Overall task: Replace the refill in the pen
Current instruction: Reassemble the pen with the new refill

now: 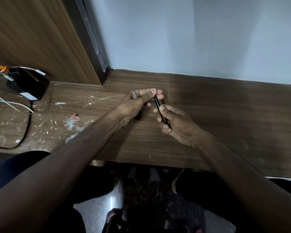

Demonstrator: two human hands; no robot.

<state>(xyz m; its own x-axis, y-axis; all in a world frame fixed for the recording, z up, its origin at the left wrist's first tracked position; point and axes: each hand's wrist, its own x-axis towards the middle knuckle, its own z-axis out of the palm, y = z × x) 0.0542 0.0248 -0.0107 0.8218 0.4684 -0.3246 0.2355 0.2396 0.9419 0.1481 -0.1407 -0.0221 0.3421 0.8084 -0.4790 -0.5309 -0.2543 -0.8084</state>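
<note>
You're holding the pen (160, 109) over the desk (225, 118), both grips closed on it: right hand (176, 123) round the barrel, left hand (141, 100) pinching the far end. Pen's looking whole, no refill showing, so swap prob. just starting.

Scratched wooden desk (208, 118), black box (29, 84) with white cables (10, 103), pale wall (191, 36)

You look through one head-worn wide-angle camera. It faces forward and down, close over the scratched brown wooden worktop (208, 101).
</note>
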